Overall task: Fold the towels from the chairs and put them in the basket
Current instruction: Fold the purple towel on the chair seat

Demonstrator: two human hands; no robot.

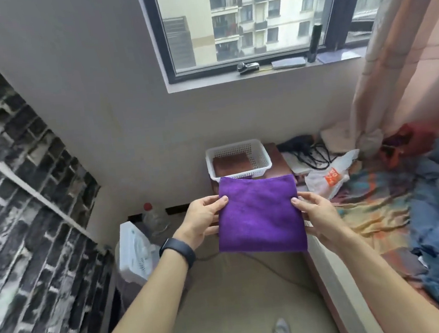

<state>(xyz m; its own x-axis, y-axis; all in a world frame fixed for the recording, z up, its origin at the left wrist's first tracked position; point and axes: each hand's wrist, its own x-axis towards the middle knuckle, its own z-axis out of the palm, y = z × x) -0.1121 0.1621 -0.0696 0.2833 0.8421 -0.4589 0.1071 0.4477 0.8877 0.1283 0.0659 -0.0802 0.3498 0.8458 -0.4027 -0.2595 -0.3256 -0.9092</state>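
Beige floor lies bare below; left hand point(203, 218) and right hand point(316, 215) pinch a folded purple square towel point(260, 213) by its side edges, white perforated plastic basket point(262, 159) at twelve o'clock.

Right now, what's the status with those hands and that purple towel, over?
Left hand and right hand both grip the folded purple towel, held in the air. White basket just beyond, a brown towel already inside. Nothing in the way.
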